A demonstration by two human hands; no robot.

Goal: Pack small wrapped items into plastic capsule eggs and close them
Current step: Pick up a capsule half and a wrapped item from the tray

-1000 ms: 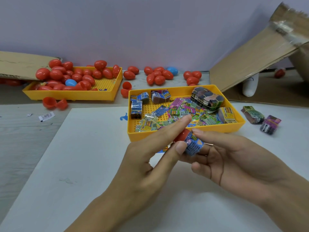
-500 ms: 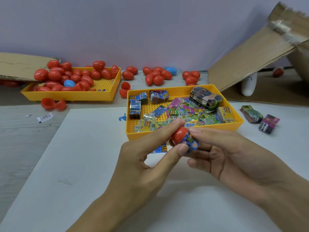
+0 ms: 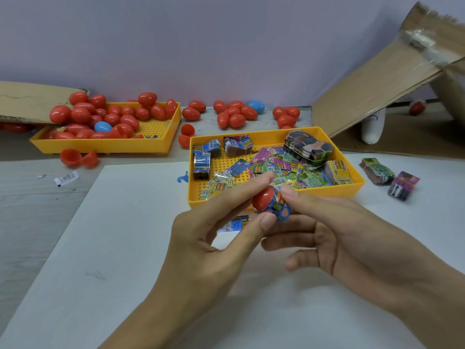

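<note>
- A plain, pale lilac wall (image 3: pixel 201 46) fills the back, evenly lit.
- The counter (image 3: pixel 30 202) below it is light grey with a wood grain and board seams.
- A white sheet (image 3: pixel 125 248) covers the near part of the counter.
- Cardboard flaps (image 3: pixel 377 79) lean at the right; another cardboard piece (image 3: pixel 27 102) lies at the left, against the wall.
</note>
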